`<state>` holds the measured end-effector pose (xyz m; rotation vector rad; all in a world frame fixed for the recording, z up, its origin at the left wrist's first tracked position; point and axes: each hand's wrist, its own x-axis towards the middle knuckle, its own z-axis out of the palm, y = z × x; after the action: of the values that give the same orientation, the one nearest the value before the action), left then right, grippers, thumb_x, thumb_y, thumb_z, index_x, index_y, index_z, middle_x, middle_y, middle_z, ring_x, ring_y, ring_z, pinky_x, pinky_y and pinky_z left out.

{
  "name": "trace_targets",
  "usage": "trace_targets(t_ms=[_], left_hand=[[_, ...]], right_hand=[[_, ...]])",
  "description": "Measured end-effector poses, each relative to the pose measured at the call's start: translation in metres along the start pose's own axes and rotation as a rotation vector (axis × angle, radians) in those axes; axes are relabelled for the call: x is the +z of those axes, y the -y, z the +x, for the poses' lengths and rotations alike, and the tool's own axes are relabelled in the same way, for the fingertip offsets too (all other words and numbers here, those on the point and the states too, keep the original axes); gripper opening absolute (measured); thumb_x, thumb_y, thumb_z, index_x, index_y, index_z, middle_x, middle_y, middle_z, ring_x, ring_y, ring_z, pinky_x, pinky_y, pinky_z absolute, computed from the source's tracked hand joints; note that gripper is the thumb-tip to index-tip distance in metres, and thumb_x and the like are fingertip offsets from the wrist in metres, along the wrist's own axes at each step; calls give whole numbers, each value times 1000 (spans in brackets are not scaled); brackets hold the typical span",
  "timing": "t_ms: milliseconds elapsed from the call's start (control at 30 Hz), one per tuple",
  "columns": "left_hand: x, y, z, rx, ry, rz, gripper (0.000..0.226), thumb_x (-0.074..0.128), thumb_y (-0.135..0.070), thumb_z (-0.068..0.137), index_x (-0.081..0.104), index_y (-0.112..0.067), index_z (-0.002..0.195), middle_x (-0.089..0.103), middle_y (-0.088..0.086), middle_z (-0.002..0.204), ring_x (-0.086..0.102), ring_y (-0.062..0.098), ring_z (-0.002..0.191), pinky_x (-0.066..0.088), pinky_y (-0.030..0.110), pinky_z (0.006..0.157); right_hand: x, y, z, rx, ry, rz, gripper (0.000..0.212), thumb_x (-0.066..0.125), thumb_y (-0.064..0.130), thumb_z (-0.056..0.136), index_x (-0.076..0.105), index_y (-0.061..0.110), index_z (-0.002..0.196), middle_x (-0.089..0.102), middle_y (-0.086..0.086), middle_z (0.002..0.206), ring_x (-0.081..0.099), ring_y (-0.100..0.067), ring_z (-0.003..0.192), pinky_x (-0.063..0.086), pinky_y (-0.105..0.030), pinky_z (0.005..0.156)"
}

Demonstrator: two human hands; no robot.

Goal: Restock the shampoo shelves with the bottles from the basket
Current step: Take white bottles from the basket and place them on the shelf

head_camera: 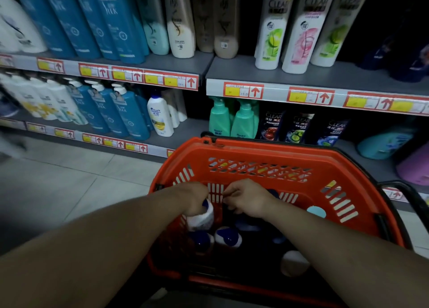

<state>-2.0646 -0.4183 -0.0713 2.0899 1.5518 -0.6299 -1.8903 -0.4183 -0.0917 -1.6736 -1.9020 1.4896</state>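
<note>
Two bare hands reached down into the orange basket [267, 148], which sat just in front of the shampoo shelves [301, 75]. The left hand [193, 197] had its grip closed round the top of a white bottle [203, 218] with a dark blue cap, fingers curled over its shoulder. That bottle stood upright against the basket's left wall. The right hand [246, 198] was just beside it, near the far wall, with fingers bent down onto something dark. Whether its grip held anything could not be told, as the basket's inside was too dim.

Nearer the camera, two blue-capped bottles [228, 237] stood side by side, white-bodied with glossy rounded tops. A pale bottle top [293, 262] showed further right, and a teal cap [316, 211] sat by the right wall.

On the lower shelf a white Head & Shoulders bottle [160, 117] stood beside blue pump bottles [130, 115]. Green pump bottles [232, 119] and black Clear bottles [299, 126] stood to the right, behind the basket's rim. White Clear bottles [301, 29] stood on the shelf above. Red and yellow price tags [243, 90] ran along the shelf edges.
</note>
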Motion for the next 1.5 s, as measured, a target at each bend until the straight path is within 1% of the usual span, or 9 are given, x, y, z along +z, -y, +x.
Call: trace_targets(t_ms=[233,433,600,800,900,1067,1200,1400,1500], left_hand=[[-73,6,-46,-122,-185,-232,36,63,-42,82,55,-15,60,64,3,58,54,13,50,43,23,50],[-126,1,-89,-186,-277,-526,42,64,-42,84,63,0,79,68,9,52,58,15,40,43,23,46],[-154,3,-118,99,-258,-517,30,74,-29,82,70,-4,99,74,16,85,65,15,65,53,26,67],[-162,-7,-132,245,-179,-551,35,74,-14,82,67,-10,115,72,4,99,67,11,82,57,21,78],[-158,-10,-133,254,-212,-512,39,77,-18,79,66,-14,116,71,6,97,67,15,88,54,22,76],[-145,0,-122,235,-209,-602,83,87,-31,66,44,-28,137,66,4,115,65,19,106,51,39,98],[-131,4,-113,234,-133,-559,72,87,-30,64,56,-22,128,69,1,114,65,18,109,49,39,101],[-131,-15,-103,330,-224,-756,60,84,-16,69,60,-18,123,68,-2,121,63,13,114,46,38,105],[-140,-19,-109,363,-250,-821,55,82,-16,73,59,-14,123,69,0,119,65,14,112,48,39,103]], right_hand=[[-7,23,-18,-113,-67,-186,18,68,20,89,73,9,102,73,-8,102,68,-24,95,57,-44,87],[-4,51,-50,-255,-169,-158,56,73,26,85,52,21,137,59,3,133,54,-17,123,45,-29,99],[-17,60,-67,-319,-218,15,72,83,22,75,46,30,137,64,13,121,61,-6,110,47,-10,79],[-35,63,-79,-264,-13,179,70,91,14,63,59,21,125,75,2,111,72,-14,101,59,-40,88],[-33,59,-87,-249,31,164,66,91,16,63,62,21,121,76,2,109,72,-14,101,58,-41,90],[-42,59,-97,-258,-24,140,70,94,21,55,64,20,118,76,5,109,72,-12,102,56,-44,94],[-65,74,-104,-300,-123,168,60,93,14,60,67,16,115,76,4,107,72,-12,100,56,-40,96],[-94,105,-116,-360,-267,192,50,89,15,68,68,16,113,76,5,106,72,-6,95,57,-27,90],[-105,111,-119,-363,-289,215,48,88,19,69,69,16,113,76,4,107,72,-9,98,56,-32,92]])
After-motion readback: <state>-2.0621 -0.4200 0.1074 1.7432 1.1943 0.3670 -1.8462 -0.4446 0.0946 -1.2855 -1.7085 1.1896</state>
